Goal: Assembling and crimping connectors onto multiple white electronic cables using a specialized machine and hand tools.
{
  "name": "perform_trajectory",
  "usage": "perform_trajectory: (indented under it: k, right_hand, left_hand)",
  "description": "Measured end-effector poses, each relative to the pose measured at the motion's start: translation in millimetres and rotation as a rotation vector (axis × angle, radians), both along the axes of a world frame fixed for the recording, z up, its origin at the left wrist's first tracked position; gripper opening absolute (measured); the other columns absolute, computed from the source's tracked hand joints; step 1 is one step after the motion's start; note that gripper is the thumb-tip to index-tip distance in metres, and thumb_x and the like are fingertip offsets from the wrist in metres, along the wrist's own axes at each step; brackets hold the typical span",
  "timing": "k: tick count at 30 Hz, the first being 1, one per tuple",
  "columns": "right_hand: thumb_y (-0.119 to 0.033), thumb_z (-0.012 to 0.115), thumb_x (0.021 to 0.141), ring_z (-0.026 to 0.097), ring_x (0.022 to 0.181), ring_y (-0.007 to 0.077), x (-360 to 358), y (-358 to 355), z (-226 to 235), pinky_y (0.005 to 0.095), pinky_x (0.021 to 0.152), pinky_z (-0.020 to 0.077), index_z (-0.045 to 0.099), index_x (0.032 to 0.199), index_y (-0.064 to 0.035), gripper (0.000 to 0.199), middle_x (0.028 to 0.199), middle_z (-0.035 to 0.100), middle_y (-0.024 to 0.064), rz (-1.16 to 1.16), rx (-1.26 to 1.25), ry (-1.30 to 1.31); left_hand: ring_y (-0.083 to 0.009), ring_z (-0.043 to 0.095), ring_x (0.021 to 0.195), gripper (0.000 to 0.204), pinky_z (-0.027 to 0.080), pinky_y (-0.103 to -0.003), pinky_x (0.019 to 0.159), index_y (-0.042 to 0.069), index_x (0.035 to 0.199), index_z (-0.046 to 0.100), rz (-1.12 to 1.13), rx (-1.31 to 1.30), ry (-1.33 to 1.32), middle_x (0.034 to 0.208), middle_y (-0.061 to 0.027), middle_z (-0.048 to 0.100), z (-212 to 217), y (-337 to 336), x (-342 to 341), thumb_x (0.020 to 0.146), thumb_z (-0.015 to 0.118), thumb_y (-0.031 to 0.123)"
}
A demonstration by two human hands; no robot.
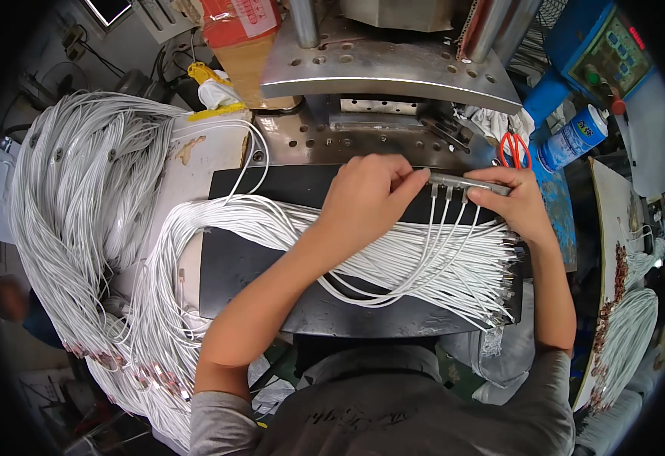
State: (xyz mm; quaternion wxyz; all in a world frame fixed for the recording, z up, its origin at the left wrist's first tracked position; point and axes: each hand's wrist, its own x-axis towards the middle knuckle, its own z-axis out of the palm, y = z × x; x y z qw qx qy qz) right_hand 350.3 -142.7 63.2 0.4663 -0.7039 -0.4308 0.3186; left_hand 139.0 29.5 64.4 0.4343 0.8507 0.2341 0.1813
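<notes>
A narrow metal bar (448, 179) lies level between my hands, above the black work surface (287, 182). My left hand (370, 194) pinches at its left end, thumb and fingers together. At the other end my right hand (521, 199) is closed on the bar, thumb in front. Several white cables (433, 224) hang from the bar by small metal connectors and curve back to the left. Under them a thick bundle of white cables (454, 270) lies across the black surface, connector ends fanned out to the right. My left palm is hidden.
A steel press plate (393, 80) with upright posts stands beyond the bar. Red-handled scissors (515, 150), a blue spray can (573, 139) and a control box (610, 57) are at the right. Large cable bundles (66, 197) hang at the left; another cable bundle (630, 334) lies far right.
</notes>
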Motion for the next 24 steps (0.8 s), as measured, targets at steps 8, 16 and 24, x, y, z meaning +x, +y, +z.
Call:
perform_trajectory:
  k: [8,16,24]
  right_hand:
    - [-0.014,0.068,0.098,0.069,0.105,0.0313,19,91,-13,0.0407,0.087,0.0532,0.071,0.111,0.0027,0.021,0.117,0.073,0.0165,0.126,0.163,-0.910]
    - [-0.030,0.057,0.105,0.061,0.122,0.0374,109,171,-74,0.0423,0.111,0.0443,0.061,0.132,-0.0018,0.039,0.132,0.065,0.0210,0.021,0.147,-1.082]
    - [-0.035,0.058,0.102,0.059,0.125,0.0351,128,185,-99,0.0415,0.112,0.0440,0.062,0.132,-0.0065,0.042,0.131,0.066,0.0170,-0.003,0.311,-1.371]
  left_hand:
    - [-0.0372,0.068,0.068,0.030,0.053,-0.045,0.067,0.001,0.085,0.070,0.009,0.279,0.049,0.072,-0.0164,0.069,-41,36,20,0.095,0.069,0.028]
    - [-0.0391,0.069,0.076,0.026,0.053,-0.048,0.069,0.004,0.087,0.067,-0.011,0.306,0.030,0.076,-0.0160,0.070,-49,39,14,0.097,0.067,0.028]
    - [-0.0388,0.069,0.075,0.025,0.053,-0.049,0.069,0.005,0.088,0.067,-0.003,0.299,0.082,0.077,-0.0147,0.071,-45,37,14,0.098,0.066,0.028]
